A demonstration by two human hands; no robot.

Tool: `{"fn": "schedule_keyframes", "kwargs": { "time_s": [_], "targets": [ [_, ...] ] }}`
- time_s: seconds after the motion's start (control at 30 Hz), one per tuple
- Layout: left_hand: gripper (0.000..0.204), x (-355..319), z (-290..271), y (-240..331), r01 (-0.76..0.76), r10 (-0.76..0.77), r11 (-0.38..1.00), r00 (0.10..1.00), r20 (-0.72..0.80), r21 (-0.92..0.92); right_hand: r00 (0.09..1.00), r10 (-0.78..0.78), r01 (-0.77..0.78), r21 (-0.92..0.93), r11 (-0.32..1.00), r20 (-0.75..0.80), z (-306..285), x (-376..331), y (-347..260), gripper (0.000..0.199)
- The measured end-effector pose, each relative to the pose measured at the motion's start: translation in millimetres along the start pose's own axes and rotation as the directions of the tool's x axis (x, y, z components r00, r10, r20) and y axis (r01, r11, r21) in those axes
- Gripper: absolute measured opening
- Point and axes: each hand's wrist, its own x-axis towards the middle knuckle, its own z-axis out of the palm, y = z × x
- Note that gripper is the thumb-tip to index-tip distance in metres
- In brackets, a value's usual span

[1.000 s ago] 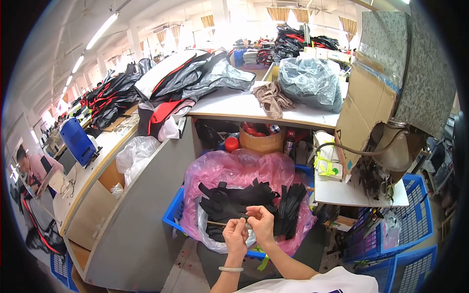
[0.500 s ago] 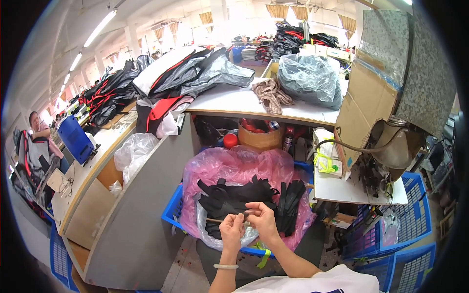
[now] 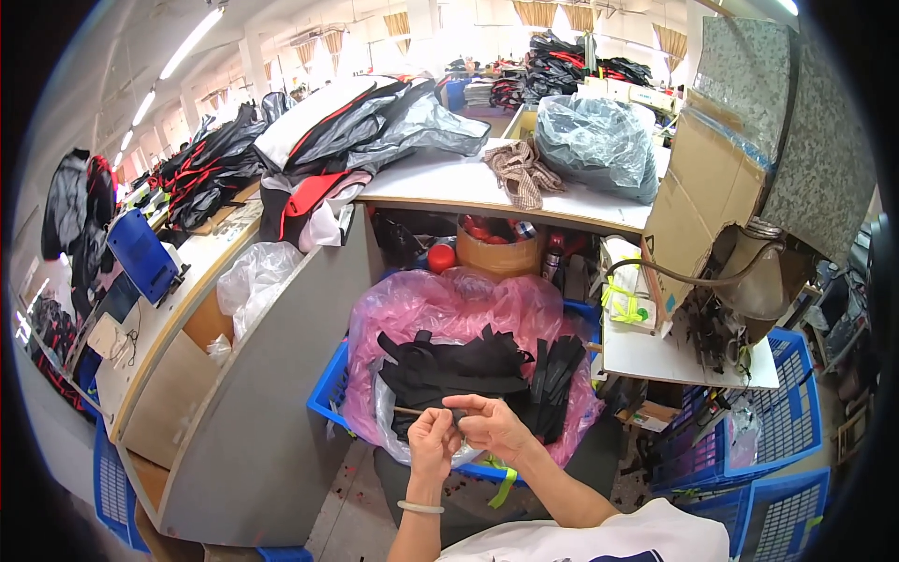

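Observation:
My left hand (image 3: 434,442) is closed in a pinch around a thin brownish stick (image 3: 406,410), whose end pokes out to the left. Close against it, my right hand (image 3: 494,431) has thumb and fingers bent together at a small dark piece (image 3: 457,415), too small to name. Both hands are over the near side of a blue crate (image 3: 328,386) lined with pink plastic film (image 3: 393,314). Inside lie a heap of black fabric strips (image 3: 454,365) and, to its right, a second bundle of black strips (image 3: 554,386). A yellow-green ribbon (image 3: 503,489) hangs over the crate's near rim.
A grey panel (image 3: 272,403) stands left of the crate. Beyond it, a white table (image 3: 421,190) bears garments, a checked cloth (image 3: 521,173) and a filled plastic bag (image 3: 597,145). To the right are a small shelf (image 3: 693,363), a lamp-like metal hood (image 3: 749,281) and blue crates (image 3: 749,459).
My hands have shifted slightly left and stay together. The stick now shows only left of my left hand. At far left, a person seen earlier is hidden behind a raised dark garment.

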Motion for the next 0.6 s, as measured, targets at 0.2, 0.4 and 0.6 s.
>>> {"fn": "schedule_keyframes", "kwargs": {
  "time_s": [0.2, 0.4, 0.6],
  "targets": [
    [0.02, -2, 22, 8, 0.006, -0.006, 0.999, 1.0, -0.013, 0.035, 0.997, -0.081, 0.071, -0.324, 0.943, -0.019, -3, -2, -17, 0.045],
    [0.018, -9, 23, 9, 0.022, -0.006, 0.993, 0.991, 0.131, -0.12, 0.971, -0.086, -0.004, 0.373, 0.928, 0.224, -2, -4, 0, 0.041],
    [0.016, -5, 10, 5, -0.005, 0.003, 1.0, 0.999, 0.044, 0.027, 0.995, -0.074, 0.067, -0.107, 0.992, -0.061, 2, -2, -3, 0.032]
  ]
}}
